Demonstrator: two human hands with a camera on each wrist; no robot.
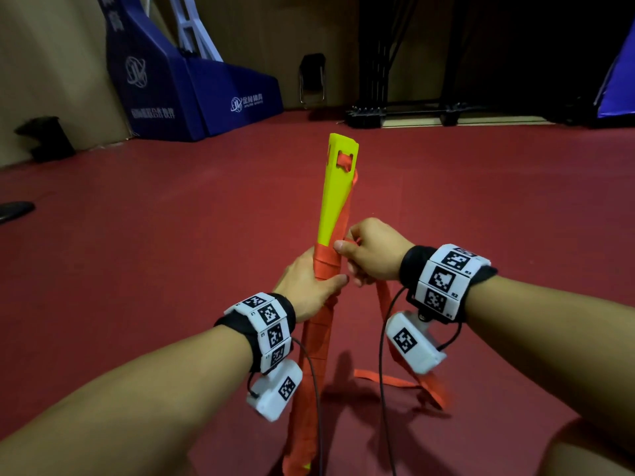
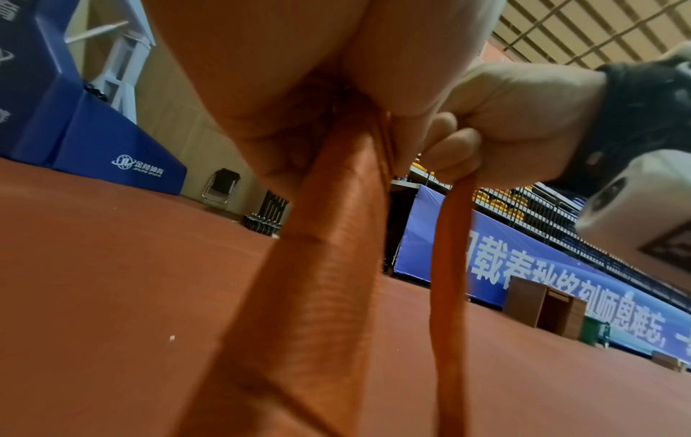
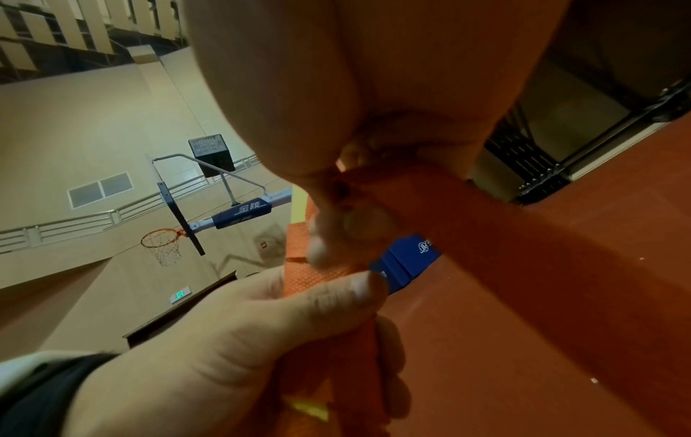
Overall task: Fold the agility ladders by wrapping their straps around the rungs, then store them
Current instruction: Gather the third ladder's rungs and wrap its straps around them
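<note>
Bundle of yellow rungs (image 1: 335,187) held roughly upright over the red floor (image 1: 171,252), tilted slightly, top end pointing away from the person. Lower end runs out of frame at the bottom of the head view; whether it touches the floor cannot be told.

Left hand (image 1: 311,286) clenched around the bundle at mid-height, thumb across the front, on top of the wrapped orange strap (image 1: 318,338). Judged purpose: anchor the stack, keep the finished turns from loosening.

Right hand (image 1: 369,254) just beside the left, fingers curled, pinching the free strap against the upper edge of the wrapping. The strap's slack hangs below this hand to the floor, where a loop lies (image 1: 388,379). Holding close to the bundle likely keeps tension for a tight next turn.

Wrapping covers the bundle from the left hand downward; the upper part is bare yellow. A second strap run passes through the slot near the top (image 1: 345,161) and down the right edge.

Judgement: wrapping is partway done, storing not begun. Risk: slack snagging on the wrist cables (image 1: 381,355).

Background: blue padded hoop base (image 1: 192,87), folding chair (image 1: 312,77).
</note>
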